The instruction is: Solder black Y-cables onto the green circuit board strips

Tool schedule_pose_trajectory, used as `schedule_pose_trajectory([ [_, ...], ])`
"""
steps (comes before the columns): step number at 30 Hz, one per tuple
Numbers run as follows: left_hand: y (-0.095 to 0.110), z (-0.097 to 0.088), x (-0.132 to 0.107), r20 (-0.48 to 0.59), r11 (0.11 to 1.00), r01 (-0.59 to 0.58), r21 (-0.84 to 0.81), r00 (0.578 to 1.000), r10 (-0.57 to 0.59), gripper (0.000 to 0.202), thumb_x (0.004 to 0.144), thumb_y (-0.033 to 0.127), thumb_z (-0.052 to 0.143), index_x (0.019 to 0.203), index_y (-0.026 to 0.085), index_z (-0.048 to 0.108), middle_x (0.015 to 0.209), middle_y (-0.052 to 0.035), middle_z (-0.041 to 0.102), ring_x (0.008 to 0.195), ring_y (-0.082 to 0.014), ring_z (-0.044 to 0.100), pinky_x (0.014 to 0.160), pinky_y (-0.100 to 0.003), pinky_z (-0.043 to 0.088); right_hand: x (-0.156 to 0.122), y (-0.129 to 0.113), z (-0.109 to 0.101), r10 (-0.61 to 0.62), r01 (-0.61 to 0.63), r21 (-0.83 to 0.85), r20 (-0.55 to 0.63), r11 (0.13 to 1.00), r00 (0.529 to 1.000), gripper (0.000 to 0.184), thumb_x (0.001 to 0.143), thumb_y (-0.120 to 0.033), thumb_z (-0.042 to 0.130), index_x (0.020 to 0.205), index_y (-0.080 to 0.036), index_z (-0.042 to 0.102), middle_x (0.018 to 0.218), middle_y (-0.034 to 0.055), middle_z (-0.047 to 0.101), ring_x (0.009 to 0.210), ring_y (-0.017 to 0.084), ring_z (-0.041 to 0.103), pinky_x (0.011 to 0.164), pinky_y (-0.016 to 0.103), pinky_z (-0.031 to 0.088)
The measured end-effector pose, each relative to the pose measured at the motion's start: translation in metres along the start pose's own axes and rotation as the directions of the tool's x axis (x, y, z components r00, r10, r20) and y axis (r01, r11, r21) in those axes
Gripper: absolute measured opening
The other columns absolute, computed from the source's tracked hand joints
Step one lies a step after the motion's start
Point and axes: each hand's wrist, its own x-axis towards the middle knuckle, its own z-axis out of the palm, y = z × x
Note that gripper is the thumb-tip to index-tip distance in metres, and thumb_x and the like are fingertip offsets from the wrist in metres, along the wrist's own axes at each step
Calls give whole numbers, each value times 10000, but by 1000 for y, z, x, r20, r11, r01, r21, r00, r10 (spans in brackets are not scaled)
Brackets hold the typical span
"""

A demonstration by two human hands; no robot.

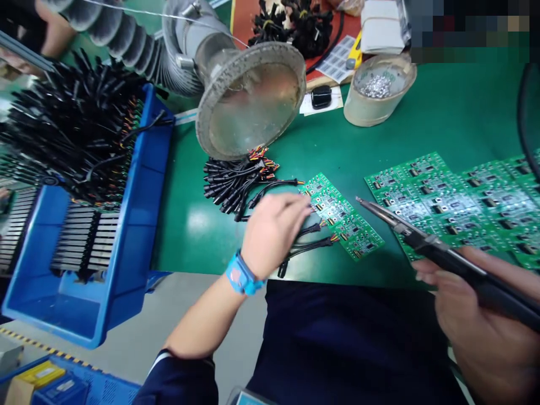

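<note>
My left hand [274, 230], wearing a blue watch, is closed at the left edge of a narrow green circuit board strip [337, 211]. Its fingertips pinch what looks like a black cable, mostly hidden under the hand. Other short black cables [314, 243] lie with their coloured wire ends at the same edge of the strip. In my right hand [468, 309] is a black-handled soldering iron [422, 239]. The iron's tip points left, above the table between the strip and the larger boards. A pile of black cables [236, 183] lies behind my left hand.
Larger green circuit boards [455, 202] lie on the right of the green table [329, 146]. A fume extractor hood [253, 101] hangs over the cable pile. Behind stands a round container [371, 107] of shiny metal bits. Left, a blue bin [143, 208] holds many cables.
</note>
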Motion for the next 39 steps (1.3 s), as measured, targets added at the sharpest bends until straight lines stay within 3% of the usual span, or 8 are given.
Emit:
schedule_pose_trajectory([
  [4,-36,1,26,27,966,86,245,995,-96,217,856,249,563,1019,137,653,920,-102,613,865,-222,531,759,-375,460,8,-10,5,-153,158,-40,106,987,983,524,631,-50,721,1089,-288,632,834,56,702,616,229,668,516,343,590],
  [7,-40,-6,27,-37,979,31,204,999,-24,149,858,237,562,928,155,665,897,-79,621,874,-207,544,776,-355,459,12,-17,8,-205,209,-29,111,977,973,529,635,-36,711,1088,-296,631,811,31,705,614,233,669,553,365,612],
  [11,-4,-30,7,-375,1000,20,12,927,-15,190,842,149,582,1026,180,621,943,-39,665,907,-160,593,843,-312,469,16,-22,15,-173,161,113,103,980,980,515,686,-28,652,1118,-304,610,813,9,709,582,215,665,437,314,584],
  [14,35,-34,-6,-257,934,155,-321,935,-243,168,829,152,603,986,195,643,869,-22,691,818,-142,627,773,-282,505,20,-26,24,-128,98,204,143,974,981,475,720,-29,618,1113,-296,610,832,-7,709,601,178,668,468,267,584],
  [16,57,-24,-9,114,662,376,-648,907,-404,103,847,199,583,924,164,642,701,-9,684,670,-131,641,665,-264,529,23,-30,32,-68,33,226,149,974,986,413,744,-65,617,1092,-288,619,874,-7,707,631,154,668,541,258,595],
  [18,70,-10,-10,467,240,595,-767,775,-426,131,846,250,579,885,130,614,645,-18,672,583,-133,641,588,-264,539,24,-34,41,23,-56,210,160,976,987,361,753,-119,638,1076,-281,623,896,-3,702,706,152,672,644,277,603],
  [21,78,4,-10,648,-97,669,-737,657,-386,190,801,295,636,827,111,592,676,-38,676,592,-142,651,600,-277,549,27,-39,49,129,-176,223,211,959,969,385,746,-176,668,1109,-280,596,922,2,686,816,159,667,760,310,591],
  [39,83,13,-12,543,-33,597,-801,702,-461,155,756,260,684,800,120,633,658,-19,669,641,-125,629,660,-245,508,22,-41,54,202,-290,341,271,894,941,371,741,-186,674,1091,-251,569,871,-2,653,767,151,659,710,308,595],
])
